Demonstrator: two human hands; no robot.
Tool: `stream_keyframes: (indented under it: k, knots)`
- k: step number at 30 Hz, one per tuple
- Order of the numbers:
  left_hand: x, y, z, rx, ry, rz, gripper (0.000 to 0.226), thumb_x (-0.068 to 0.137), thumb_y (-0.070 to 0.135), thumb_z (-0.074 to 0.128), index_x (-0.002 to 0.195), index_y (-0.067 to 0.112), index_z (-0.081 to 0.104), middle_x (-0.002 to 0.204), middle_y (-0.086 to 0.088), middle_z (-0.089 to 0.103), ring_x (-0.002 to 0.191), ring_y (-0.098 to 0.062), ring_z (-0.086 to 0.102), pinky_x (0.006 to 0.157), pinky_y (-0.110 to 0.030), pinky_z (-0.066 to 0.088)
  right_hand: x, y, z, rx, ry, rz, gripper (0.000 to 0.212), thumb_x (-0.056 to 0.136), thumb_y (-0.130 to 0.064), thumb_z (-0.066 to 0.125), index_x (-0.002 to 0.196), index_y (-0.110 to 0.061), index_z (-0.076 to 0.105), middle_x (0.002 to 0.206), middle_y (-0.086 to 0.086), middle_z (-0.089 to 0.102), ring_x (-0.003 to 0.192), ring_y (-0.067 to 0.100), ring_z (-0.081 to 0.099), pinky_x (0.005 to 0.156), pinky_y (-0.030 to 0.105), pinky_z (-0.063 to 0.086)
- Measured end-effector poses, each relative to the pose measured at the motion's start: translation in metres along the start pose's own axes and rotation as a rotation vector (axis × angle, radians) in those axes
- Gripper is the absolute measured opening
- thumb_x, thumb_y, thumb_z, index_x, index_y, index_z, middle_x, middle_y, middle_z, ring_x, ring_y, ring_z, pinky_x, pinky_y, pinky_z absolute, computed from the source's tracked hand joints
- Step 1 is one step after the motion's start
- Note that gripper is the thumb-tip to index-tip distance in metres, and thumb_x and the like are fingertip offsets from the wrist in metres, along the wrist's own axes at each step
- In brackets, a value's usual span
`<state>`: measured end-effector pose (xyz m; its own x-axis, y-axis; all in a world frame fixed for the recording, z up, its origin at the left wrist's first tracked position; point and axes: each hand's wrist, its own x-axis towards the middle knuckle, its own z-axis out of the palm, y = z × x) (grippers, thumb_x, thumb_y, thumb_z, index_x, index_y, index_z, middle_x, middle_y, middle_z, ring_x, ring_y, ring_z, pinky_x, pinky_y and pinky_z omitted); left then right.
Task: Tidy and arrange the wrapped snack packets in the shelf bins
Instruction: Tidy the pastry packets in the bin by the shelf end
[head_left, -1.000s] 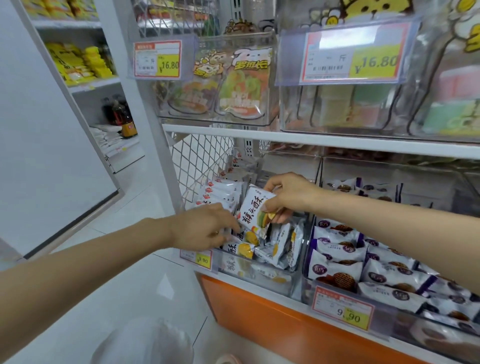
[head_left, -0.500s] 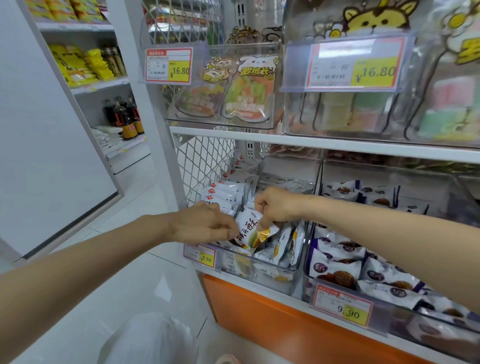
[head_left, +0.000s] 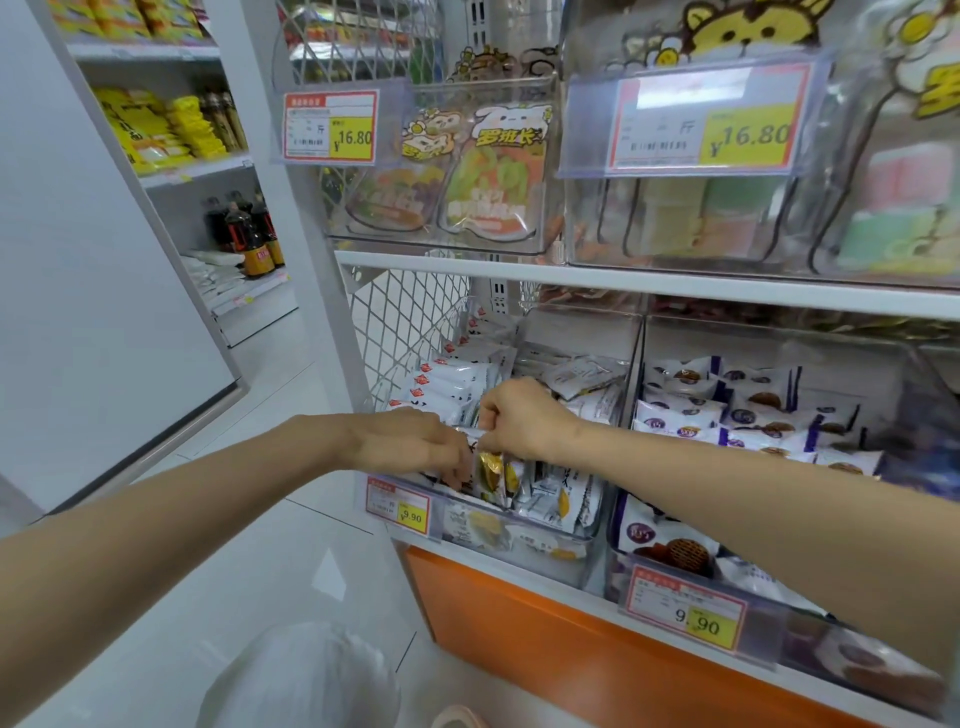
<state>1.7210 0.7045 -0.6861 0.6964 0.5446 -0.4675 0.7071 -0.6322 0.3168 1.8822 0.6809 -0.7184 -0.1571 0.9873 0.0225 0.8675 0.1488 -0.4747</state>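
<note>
A clear shelf bin (head_left: 571, 558) at lower middle holds white snack packets with yellow print. My right hand (head_left: 519, 415) pinches the top edge of one white-and-gold snack packet (head_left: 491, 475), standing upright among the front packets. My left hand (head_left: 410, 444) lies against the packets just left of it, fingers curled down onto them; what it grips is hidden. A neat row of white packets with red marks (head_left: 447, 384) stands behind the hands. The bin to the right holds purple-and-white packets (head_left: 727, 415).
White mesh side panel (head_left: 400, 332) bounds the bin on the left. A shelf board (head_left: 623, 280) with clear bins of bagged sweets hangs above. Price tags (head_left: 397, 504) clip to the bin fronts. An orange base panel (head_left: 545, 639) and a white bag (head_left: 306, 680) are below.
The right hand has lowered the white packet from a raised, tilted pose down into the front of the bin, upright. The left hand stayed beside it, pressing the neighbouring packets.
</note>
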Motion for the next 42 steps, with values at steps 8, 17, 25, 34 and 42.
stream_keyframes:
  k: [8,17,25,34,42]
  knots:
    - [0.014,-0.01,0.005,0.191,0.314,0.134,0.024,0.087,0.032,0.054,0.106,0.022,0.063,0.095,0.007,0.055,0.096,-0.011,0.048,0.083,-0.024,0.038,0.0,0.01,0.007,-0.121,-0.188,-0.001,0.025,0.075,-0.024,0.078,0.096,-0.013,0.068,0.091,0.0,0.064,0.087,0.017,0.058,0.078,0.03,0.05]
    - [0.047,-0.003,0.016,0.777,0.272,0.175,0.036,0.084,0.044,0.06,0.112,0.022,0.055,0.116,0.004,0.056,0.113,-0.015,0.039,0.081,-0.028,0.02,0.021,0.062,-0.05,-0.351,-0.018,0.2,0.049,0.09,-0.03,0.055,0.135,-0.017,0.042,0.134,0.009,0.045,0.117,0.027,0.048,0.085,0.03,0.042]
    - [0.062,-0.005,0.009,0.884,0.369,0.227,0.017,0.086,0.033,0.059,0.098,0.021,0.057,0.104,0.004,0.06,0.11,-0.017,0.041,0.079,-0.029,0.018,0.033,0.073,-0.054,-0.369,-0.226,0.28,0.073,0.076,-0.049,0.073,0.135,-0.021,0.042,0.135,0.008,0.049,0.113,0.027,0.052,0.085,0.032,0.045]
    - [0.058,-0.003,0.008,0.865,0.396,0.167,0.021,0.088,0.038,0.057,0.1,0.022,0.056,0.106,0.002,0.062,0.107,-0.018,0.043,0.082,-0.03,0.022,0.012,0.074,-0.069,-0.123,0.257,0.11,0.008,0.087,-0.016,0.058,0.089,-0.01,0.053,0.076,0.001,0.052,0.073,0.019,0.053,0.055,0.025,0.036]
    - [0.036,-0.007,0.005,0.289,0.572,0.176,0.014,0.086,0.02,0.064,0.1,0.017,0.062,0.096,0.009,0.051,0.098,-0.012,0.046,0.079,-0.021,0.03,-0.032,0.038,-0.085,0.527,0.251,0.24,0.031,0.085,-0.019,0.068,0.113,-0.01,0.06,0.074,-0.002,0.066,0.057,0.007,0.063,0.053,0.013,0.051]
